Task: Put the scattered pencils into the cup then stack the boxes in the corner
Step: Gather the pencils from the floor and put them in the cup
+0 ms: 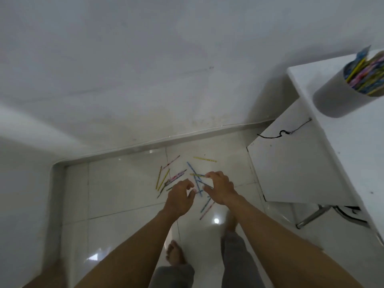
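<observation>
Reaching w/ curled left hand, right hand over pencils.

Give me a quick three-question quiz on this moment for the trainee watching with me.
1. True or false: the cup on the white table already holds pencils.
2. Where do the scattered pencils lie? A) on the table B) on the tiled floor near the wall C) in a box
3. Fill in: the left hand and right hand both reach down with fingers ____ over the pile.

Key: 1 true; 2 B; 3 open (neither hand clearly grips a pencil yet).
</observation>
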